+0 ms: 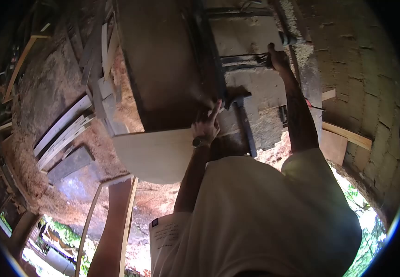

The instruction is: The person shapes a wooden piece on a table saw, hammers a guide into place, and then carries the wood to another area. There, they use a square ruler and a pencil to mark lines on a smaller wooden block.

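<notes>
Sawdust (47, 92) lies thick over the floor at the left of the head view, beside a stack of curved wooden strips (63, 131). The left hand (207, 124), with a watch (200, 142) on its wrist, rests at the far edge of a pale rounded board (156, 157), where the board meets the dark machine desk (163, 69). Its index finger is stretched out, and I cannot tell whether its grip closes on the board's edge. The right hand (278, 57) is farther out, its grip wrapped tight round a dark metal bar (251, 59) on the dusty machine. A brick wall (361, 69) stands to the right. A sheet of written paper (165, 233) shows beside the light shirt (264, 217).
</notes>
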Demonstrator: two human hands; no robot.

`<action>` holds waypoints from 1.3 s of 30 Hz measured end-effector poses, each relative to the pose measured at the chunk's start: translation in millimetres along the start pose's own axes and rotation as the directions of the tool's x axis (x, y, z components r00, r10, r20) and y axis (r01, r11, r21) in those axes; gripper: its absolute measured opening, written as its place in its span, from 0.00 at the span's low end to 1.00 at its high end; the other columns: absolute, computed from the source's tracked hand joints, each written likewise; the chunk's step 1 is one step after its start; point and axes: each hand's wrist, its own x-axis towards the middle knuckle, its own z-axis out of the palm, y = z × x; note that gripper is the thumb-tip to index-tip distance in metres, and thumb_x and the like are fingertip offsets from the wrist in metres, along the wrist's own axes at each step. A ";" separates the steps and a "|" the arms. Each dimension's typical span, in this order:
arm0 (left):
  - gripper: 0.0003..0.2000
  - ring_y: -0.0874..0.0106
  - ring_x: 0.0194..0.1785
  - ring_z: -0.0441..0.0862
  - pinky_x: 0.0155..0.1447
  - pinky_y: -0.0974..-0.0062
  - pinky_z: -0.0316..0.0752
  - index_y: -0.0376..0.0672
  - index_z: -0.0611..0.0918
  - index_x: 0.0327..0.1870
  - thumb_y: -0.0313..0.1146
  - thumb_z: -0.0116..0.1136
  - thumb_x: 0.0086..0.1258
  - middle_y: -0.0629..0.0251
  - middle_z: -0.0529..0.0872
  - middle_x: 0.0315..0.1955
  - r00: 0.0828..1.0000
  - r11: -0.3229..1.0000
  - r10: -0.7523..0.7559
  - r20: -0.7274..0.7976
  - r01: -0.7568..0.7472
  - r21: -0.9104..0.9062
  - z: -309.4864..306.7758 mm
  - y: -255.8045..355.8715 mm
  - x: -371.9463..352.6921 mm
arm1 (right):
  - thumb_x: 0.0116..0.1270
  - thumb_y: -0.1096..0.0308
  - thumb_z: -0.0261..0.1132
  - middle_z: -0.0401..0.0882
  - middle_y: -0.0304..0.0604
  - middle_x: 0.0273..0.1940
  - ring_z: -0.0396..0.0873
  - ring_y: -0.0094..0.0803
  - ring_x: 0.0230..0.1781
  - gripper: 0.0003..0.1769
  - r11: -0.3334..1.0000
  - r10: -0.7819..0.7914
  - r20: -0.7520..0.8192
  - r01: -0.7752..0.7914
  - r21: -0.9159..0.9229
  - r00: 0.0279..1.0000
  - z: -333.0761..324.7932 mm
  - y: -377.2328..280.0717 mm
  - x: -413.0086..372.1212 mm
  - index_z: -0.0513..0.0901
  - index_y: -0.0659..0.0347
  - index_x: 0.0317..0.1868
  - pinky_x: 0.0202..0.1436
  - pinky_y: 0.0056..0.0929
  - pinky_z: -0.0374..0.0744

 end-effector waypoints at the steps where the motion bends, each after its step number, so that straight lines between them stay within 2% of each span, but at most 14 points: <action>1: 0.42 0.60 0.42 0.86 0.41 0.55 0.85 0.75 0.69 0.79 0.26 0.61 0.62 0.67 0.85 0.35 1.000 1.000 0.006 -0.014 -0.006 -0.001 -0.5 2.6 -2.5 | 0.76 0.32 0.57 0.82 0.45 0.19 0.78 0.35 0.13 0.38 0.992 0.125 0.261 -0.112 -0.065 0.957 -34.2 -35.3 -24.6 0.85 0.64 0.34 0.16 0.35 0.74; 3: 0.43 0.62 0.41 0.86 0.39 0.57 0.86 0.75 0.69 0.79 0.25 0.62 0.60 0.69 0.85 0.35 1.000 1.000 -0.019 0.018 0.019 0.002 -2.2 4.5 0.3 | 0.77 0.34 0.57 0.84 0.45 0.21 0.79 0.35 0.13 0.35 0.968 0.207 0.299 -0.150 -0.203 0.931 -50.5 -52.2 -2.5 0.84 0.64 0.43 0.13 0.34 0.72; 5: 0.43 0.63 0.42 0.86 0.39 0.61 0.87 0.75 0.69 0.79 0.26 0.63 0.59 0.70 0.86 0.35 0.998 1.000 -0.030 0.055 0.030 0.006 -1.8 2.8 -2.0 | 0.79 0.43 0.58 0.86 0.54 0.33 0.85 0.50 0.30 0.28 0.922 -0.272 0.058 0.278 -0.269 0.960 -47.9 -85.7 30.3 0.80 0.62 0.58 0.31 0.46 0.81; 7: 0.43 0.64 0.42 0.85 0.38 0.61 0.87 0.75 0.70 0.79 0.26 0.63 0.59 0.71 0.86 0.36 0.999 0.999 -0.038 0.037 0.037 0.014 3.8 2.8 -4.0 | 0.79 0.52 0.59 0.85 0.62 0.49 0.84 0.64 0.50 0.23 0.533 -0.737 0.013 0.593 -0.604 0.676 -40.2 -105.5 92.0 0.78 0.60 0.63 0.53 0.57 0.83; 9: 0.43 0.63 0.42 0.85 0.37 0.60 0.86 0.74 0.71 0.78 0.24 0.62 0.58 0.72 0.86 0.37 0.999 0.999 -0.046 0.021 0.045 0.013 -0.4 4.0 -2.2 | 0.79 0.49 0.59 0.81 0.61 0.58 0.81 0.56 0.60 0.27 0.270 -0.929 -0.016 0.648 -0.712 0.369 -20.2 -127.0 120.8 0.78 0.63 0.64 0.63 0.54 0.79; 13: 0.43 0.65 0.42 0.85 0.38 0.62 0.87 0.74 0.72 0.78 0.24 0.63 0.59 0.71 0.86 0.36 0.999 0.999 -0.046 0.005 0.046 -0.027 -10.0 5.4 0.0 | 0.81 0.45 0.53 0.86 0.56 0.54 0.83 0.48 0.59 0.30 -0.085 -0.645 0.465 0.547 -0.833 0.607 -15.8 -201.2 121.1 0.86 0.65 0.54 0.65 0.52 0.78; 15: 0.43 0.66 0.43 0.84 0.38 0.64 0.87 0.75 0.71 0.78 0.24 0.63 0.59 0.72 0.87 0.37 0.997 0.998 -0.062 0.053 0.064 -0.030 -10.3 5.3 2.2 | 0.82 0.45 0.51 0.90 0.53 0.40 0.89 0.45 0.47 0.30 0.121 -0.697 0.351 0.586 -0.801 0.625 0.9 -200.7 146.2 0.88 0.63 0.47 0.59 0.48 0.81; 20: 0.41 0.65 0.43 0.85 0.37 0.64 0.87 0.75 0.74 0.76 0.25 0.63 0.58 0.71 0.87 0.39 0.997 0.997 -0.071 0.030 0.072 -0.034 -4.3 1.2 -2.1 | 0.75 0.46 0.60 0.88 0.50 0.39 0.88 0.45 0.42 0.22 0.597 -0.461 0.212 0.478 -0.644 0.862 11.8 -194.6 224.8 0.87 0.56 0.50 0.53 0.46 0.83; 22: 0.41 0.65 0.43 0.85 0.38 0.64 0.87 0.76 0.74 0.76 0.25 0.64 0.58 0.72 0.87 0.39 0.998 0.998 -0.054 -0.044 0.053 -0.027 -0.3 1.2 -2.6 | 0.71 0.47 0.65 0.85 0.52 0.47 0.85 0.47 0.49 0.23 0.374 -0.644 0.362 0.691 -0.619 0.674 -10.2 -191.1 218.4 0.84 0.54 0.56 0.59 0.49 0.80; 24: 0.45 0.65 0.49 0.85 0.42 0.62 0.88 0.81 0.70 0.77 0.26 0.67 0.58 0.67 0.87 0.45 0.983 0.986 -0.147 0.111 0.154 -0.059 -4.9 3.0 -6.1 | 0.67 0.49 0.70 0.83 0.53 0.55 0.82 0.48 0.57 0.28 -0.002 -0.756 0.557 0.851 -0.526 0.343 -44.9 -194.7 218.7 0.81 0.52 0.63 0.64 0.51 0.77; 27: 0.44 0.64 0.51 0.85 0.43 0.63 0.88 0.81 0.71 0.76 0.27 0.68 0.57 0.66 0.87 0.48 0.992 0.990 -0.123 0.019 0.124 -0.062 -0.2 0.4 -8.2 | 0.61 0.51 0.77 0.78 0.55 0.67 0.78 0.50 0.68 0.39 -0.405 -0.708 0.705 0.837 -0.369 -0.032 -74.4 -198.7 221.9 0.77 0.50 0.72 0.73 0.55 0.73; 33: 0.45 0.62 0.52 0.85 0.47 0.61 0.88 0.82 0.73 0.75 0.29 0.71 0.54 0.65 0.87 0.50 0.992 0.985 -0.122 0.008 0.122 -0.119 -2.3 -1.5 -10.7 | 0.67 0.54 0.72 0.83 0.54 0.62 0.80 0.50 0.64 0.29 -0.688 -0.600 0.760 0.646 -0.329 -0.251 -64.4 -215.8 216.9 0.82 0.61 0.63 0.67 0.51 0.78; 36: 0.45 0.61 0.53 0.85 0.50 0.61 0.88 0.81 0.73 0.75 0.29 0.71 0.54 0.65 0.87 0.53 0.991 0.989 -0.132 0.002 0.132 -0.062 -0.9 0.2 -12.1 | 0.65 0.53 0.74 0.84 0.55 0.59 0.82 0.49 0.62 0.27 -0.464 -0.680 0.726 0.708 -0.533 0.101 -58.3 -218.5 143.8 0.85 0.59 0.60 0.66 0.51 0.78; 39: 0.44 0.60 0.54 0.85 0.50 0.61 0.88 0.81 0.73 0.75 0.30 0.71 0.55 0.65 0.86 0.56 0.990 0.985 -0.138 0.032 0.140 -0.100 -1.7 -1.5 -9.9 | 0.59 0.40 0.74 0.87 0.51 0.57 0.83 0.50 0.61 0.33 -0.655 -0.720 0.582 0.094 -0.750 -0.377 -10.8 -145.6 303.9 0.87 0.54 0.58 0.69 0.52 0.76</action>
